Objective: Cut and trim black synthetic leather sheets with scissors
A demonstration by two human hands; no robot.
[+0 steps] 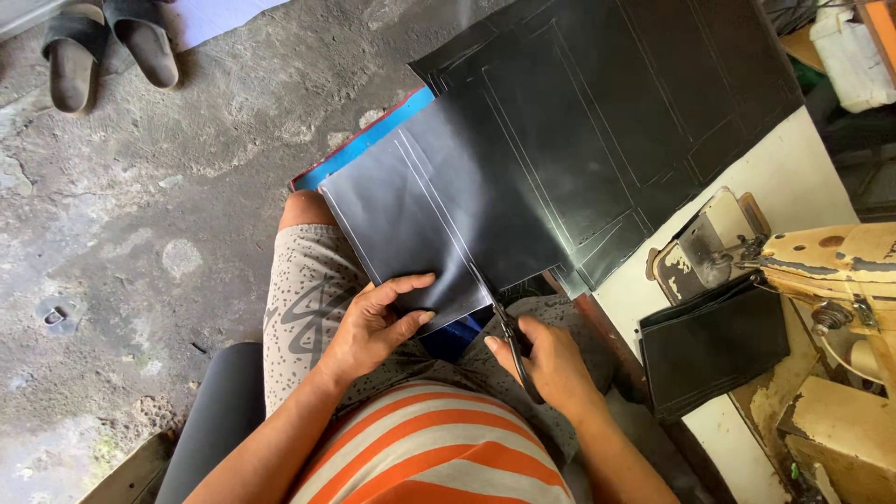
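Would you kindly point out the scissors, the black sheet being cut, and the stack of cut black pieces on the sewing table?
scissors (pixel 511 343), head view, blades near the pivot.
black sheet (pixel 439 219), head view, middle of its surface.
stack of black pieces (pixel 714 343), head view, top piece.

A black leather sheet (pixel 485 187) marked with white lines, an orange-and-white striped shirt (pixel 434 448) and grey patterned shorts (pixel 308 299) are being shown.

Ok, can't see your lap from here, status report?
Left hand pinning black sheet. Right hand working scissors at marked line. Nothing blocking.
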